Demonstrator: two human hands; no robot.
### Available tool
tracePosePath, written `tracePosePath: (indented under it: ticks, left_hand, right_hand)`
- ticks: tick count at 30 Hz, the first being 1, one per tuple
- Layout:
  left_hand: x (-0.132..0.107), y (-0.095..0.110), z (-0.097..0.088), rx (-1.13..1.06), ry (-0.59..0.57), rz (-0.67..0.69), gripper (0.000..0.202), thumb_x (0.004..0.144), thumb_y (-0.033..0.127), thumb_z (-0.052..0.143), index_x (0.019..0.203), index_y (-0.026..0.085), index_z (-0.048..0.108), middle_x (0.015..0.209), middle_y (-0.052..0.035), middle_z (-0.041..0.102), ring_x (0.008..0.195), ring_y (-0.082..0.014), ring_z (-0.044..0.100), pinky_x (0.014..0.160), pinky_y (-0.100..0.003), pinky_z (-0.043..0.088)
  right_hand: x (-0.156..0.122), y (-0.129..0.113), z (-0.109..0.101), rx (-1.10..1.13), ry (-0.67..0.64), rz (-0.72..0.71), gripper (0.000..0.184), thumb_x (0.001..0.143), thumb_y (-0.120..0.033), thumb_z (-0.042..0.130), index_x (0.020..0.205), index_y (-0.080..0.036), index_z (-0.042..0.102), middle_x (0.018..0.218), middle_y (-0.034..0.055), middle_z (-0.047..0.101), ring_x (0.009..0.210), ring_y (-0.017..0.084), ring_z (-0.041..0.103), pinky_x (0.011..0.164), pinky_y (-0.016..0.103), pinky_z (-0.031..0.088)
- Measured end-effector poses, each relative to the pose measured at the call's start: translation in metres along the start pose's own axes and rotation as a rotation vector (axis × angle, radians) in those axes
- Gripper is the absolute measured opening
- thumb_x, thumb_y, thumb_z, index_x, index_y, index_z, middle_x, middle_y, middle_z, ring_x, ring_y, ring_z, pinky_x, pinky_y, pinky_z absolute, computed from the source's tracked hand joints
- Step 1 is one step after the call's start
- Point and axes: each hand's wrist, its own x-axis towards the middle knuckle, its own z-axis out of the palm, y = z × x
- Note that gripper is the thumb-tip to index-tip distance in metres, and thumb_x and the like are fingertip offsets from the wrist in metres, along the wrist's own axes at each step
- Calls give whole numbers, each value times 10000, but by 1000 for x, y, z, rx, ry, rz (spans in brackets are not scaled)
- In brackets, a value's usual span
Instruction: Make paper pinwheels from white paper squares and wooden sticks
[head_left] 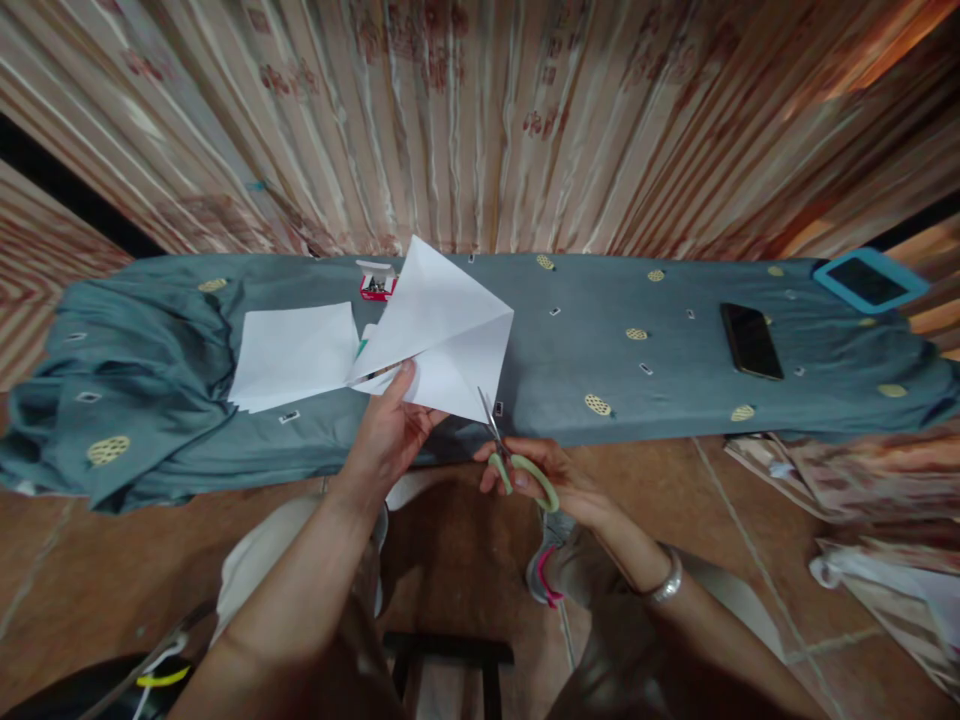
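Note:
My left hand (396,425) grips the lower edge of a folded sheet of white paper (457,345), thumb on top and fingers beneath. The sheet is held above the cloth-covered surface, with a triangular flap folded over. In my right hand (551,475) is a pair of scissors (516,468) with light green handles. Its blades are slightly parted and point up at the paper's lower right corner; whether they touch it I cannot tell. A stack of white paper (296,352) lies to the left of the held sheet.
A small open red and white box (377,284) with small items sits behind the paper. The grey-green patterned cloth (570,370) covers the long surface. Farther right lie a black phone (752,342) and a blue-framed tablet-like object (870,280). Curtains (480,130) hang behind.

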Motion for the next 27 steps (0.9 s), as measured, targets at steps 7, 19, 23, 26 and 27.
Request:
tracePosePath:
  ticks: [7,19,23,26,27]
  left_hand:
    - [0,-1,-2,1,-13,12,227,859,203,602,1083,188,636,939,-51,756,992,-213,691,897,-362,557]
    - [0,-1,-2,6,-21,17,284,847,213,623,1129,183,624,971,-67,752,1104,-231,645,932,-377,535]
    - [-1,-1,-1,18,-39,16,296,826,225,655,1117,188,626,958,-65,753,1111,-241,641,931,-388,536]
    - [-1,-1,0,5,-33,5,276,835,211,642,1110,190,632,935,-60,755,1104,-236,644,925,-382,541]
    - [-1,-1,0,-2,-29,7,271,840,204,635,1110,190,634,930,-59,755,1099,-234,647,924,-380,542]
  right_hand:
    - [2,-1,0,20,5,-23,511,753,-549,683,1050,-133,680,780,66,693,640,125,583,627,262,505]
    - [1,-3,0,-40,-4,0,540,753,-586,656,1057,-140,672,809,65,699,668,130,589,629,256,494]
    - [1,-2,0,-42,1,-7,533,765,-584,649,1068,-146,675,803,61,694,659,133,576,614,262,487]
    - [2,-1,0,-19,-4,-5,536,760,-580,660,1064,-139,672,802,63,692,656,126,572,615,251,483]
    - [2,0,0,-14,-3,-5,539,757,-580,663,1062,-136,670,803,65,692,656,124,574,618,250,483]
